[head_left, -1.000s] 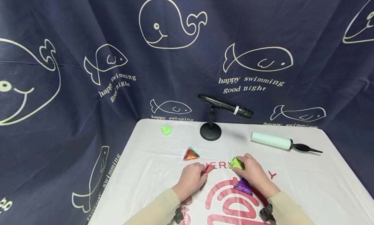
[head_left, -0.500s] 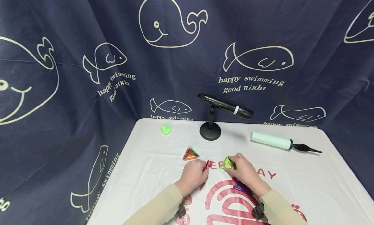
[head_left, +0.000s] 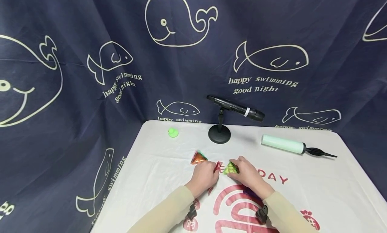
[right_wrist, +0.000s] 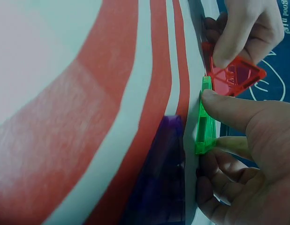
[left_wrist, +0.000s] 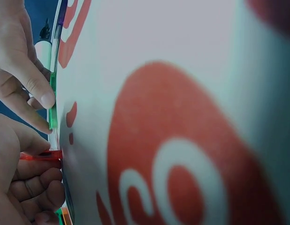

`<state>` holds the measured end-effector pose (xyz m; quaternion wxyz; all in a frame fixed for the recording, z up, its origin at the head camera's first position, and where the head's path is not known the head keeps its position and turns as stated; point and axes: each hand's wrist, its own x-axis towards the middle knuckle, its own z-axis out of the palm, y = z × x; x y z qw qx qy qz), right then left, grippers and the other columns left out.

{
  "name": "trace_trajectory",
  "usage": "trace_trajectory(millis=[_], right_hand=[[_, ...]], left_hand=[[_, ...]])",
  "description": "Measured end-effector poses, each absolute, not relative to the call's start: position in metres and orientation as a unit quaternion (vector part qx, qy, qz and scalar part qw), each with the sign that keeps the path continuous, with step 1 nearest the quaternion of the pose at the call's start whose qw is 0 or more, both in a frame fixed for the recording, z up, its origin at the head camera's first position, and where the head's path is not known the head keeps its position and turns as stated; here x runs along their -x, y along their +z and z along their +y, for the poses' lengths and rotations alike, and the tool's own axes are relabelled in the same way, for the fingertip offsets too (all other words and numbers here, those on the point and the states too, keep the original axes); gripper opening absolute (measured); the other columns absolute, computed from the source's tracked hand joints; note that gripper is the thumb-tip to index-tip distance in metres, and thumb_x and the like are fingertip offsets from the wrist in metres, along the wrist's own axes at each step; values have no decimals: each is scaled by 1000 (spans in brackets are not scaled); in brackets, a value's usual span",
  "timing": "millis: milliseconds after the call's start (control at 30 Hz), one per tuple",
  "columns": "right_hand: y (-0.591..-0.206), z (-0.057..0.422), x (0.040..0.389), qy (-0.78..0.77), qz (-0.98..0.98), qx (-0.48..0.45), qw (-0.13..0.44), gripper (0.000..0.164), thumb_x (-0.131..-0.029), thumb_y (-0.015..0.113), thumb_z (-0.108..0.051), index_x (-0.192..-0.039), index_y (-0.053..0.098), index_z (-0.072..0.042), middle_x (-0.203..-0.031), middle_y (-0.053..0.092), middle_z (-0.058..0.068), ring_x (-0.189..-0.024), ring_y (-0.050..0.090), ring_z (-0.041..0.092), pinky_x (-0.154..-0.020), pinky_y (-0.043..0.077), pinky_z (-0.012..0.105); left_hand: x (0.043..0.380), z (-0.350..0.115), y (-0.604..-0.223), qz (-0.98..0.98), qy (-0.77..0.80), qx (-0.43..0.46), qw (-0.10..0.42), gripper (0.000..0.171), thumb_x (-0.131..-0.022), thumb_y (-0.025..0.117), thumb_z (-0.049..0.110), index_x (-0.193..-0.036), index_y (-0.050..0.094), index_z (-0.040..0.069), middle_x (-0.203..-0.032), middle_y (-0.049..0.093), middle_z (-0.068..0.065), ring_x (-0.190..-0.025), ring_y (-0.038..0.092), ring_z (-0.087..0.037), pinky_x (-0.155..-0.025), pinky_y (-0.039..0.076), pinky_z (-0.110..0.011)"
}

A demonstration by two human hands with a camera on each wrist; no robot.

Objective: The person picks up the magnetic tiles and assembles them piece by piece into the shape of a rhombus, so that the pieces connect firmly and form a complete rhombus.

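Note:
My left hand point(head_left: 204, 177) pinches a red translucent triangular magnetic tile point(right_wrist: 241, 77), which stands up on edge from the table. To its right, my right hand point(head_left: 248, 172) grips a yellow-green triangular magnetic tile point(head_left: 230, 168) between thumb and fingers, lying about flat. The green tile's tip points at the red one; whether they touch I cannot tell. A purple triangular tile point(right_wrist: 159, 183) lies below my right wrist, mostly hidden in the head view. Just beyond my left hand sits an orange triangular piece point(head_left: 199, 157) with red and green edges.
A white sheet with red print covers the table point(head_left: 163, 142). Toward the back are a green toy duck point(head_left: 173, 132), a black microphone on a round stand point(head_left: 219, 133) and a mint-green hand pump point(head_left: 282, 144). A dark blue whale-print curtain point(head_left: 187, 71) hangs behind.
My right hand has slid left with the green tile, closing most of the gap to the red tile. The purple tile has become largely covered by my right arm. My left hand keeps holding the red tile.

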<state>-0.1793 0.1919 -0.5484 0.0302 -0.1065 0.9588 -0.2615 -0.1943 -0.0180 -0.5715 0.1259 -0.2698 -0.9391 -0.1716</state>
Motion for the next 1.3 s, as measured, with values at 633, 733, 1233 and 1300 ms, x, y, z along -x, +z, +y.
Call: trace_trajectory(millis=[633, 733, 1233, 1300], right_hand=[[-545, 177, 188, -271, 954, 127, 30, 57, -81, 91, -21, -128, 71, 3, -88, 53, 3, -76, 50, 15, -76, 47, 37], [-546, 175, 189, -272, 953, 129, 27, 56, -80, 91, -20, -127, 71, 3, -87, 52, 3, -76, 51, 16, -76, 48, 38], [-552, 172, 190, -292, 946, 142, -11, 49, -76, 94, -21, -114, 75, 1, -86, 60, 1, -76, 54, 14, -76, 50, 39], [-552, 172, 190, -293, 947, 135, -3, 48, -76, 94, -22, -115, 75, -1, -87, 60, 0, -76, 54, 14, -76, 49, 39]], left_hand=[[205, -7, -564, -945, -158, 268, 97, 22, -89, 72, 21, -70, 63, 16, -64, 57, 4, -61, 63, -17, -54, 48, -34], [205, -6, -563, -946, -159, 266, 93, 22, -89, 72, 21, -70, 64, 16, -65, 58, 3, -62, 64, -17, -54, 48, -35], [205, -7, -564, -944, -154, 273, 99, 19, -91, 73, 21, -74, 67, 15, -67, 60, 2, -64, 66, -19, -57, 50, -36], [205, -7, -564, -945, -149, 274, 97, 19, -91, 73, 21, -74, 66, 15, -67, 60, 1, -65, 66, -20, -57, 51, -36]])
